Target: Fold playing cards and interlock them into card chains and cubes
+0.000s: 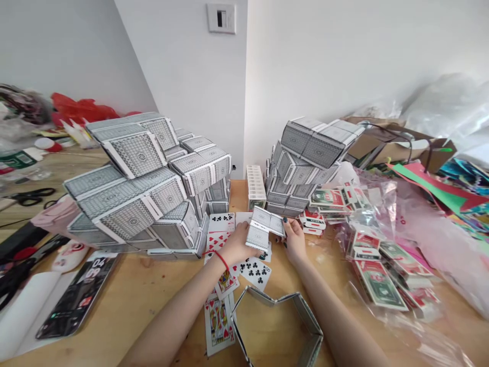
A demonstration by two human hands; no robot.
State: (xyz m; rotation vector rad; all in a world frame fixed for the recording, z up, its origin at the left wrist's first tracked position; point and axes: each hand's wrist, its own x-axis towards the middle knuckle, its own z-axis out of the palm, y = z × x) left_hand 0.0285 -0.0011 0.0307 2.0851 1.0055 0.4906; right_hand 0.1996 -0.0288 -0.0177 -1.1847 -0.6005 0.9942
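Observation:
My left hand (241, 244) is closed on a small piece of joined playing cards (257, 237) with grey patterned backs, holding its lower left part. My right hand (294, 237) pinches the right end of the same piece between thumb and fingers. Beneath the hands lie loose face-up playing cards (256, 273), among them clubs and hearts. Nearer to me, between my forearms, an angular open frame of folded cards (310, 318) rests on the table. My left wrist wears a red cord (222, 261).
Stacked card-box structures stand at left (133, 199) and right (305, 148). Red-and-green card packs (378, 278) lie at right beside clear plastic wrap (443, 255). At left are a phone-shaped black package (78, 295), scissors (34, 196) and a bottle (23, 159).

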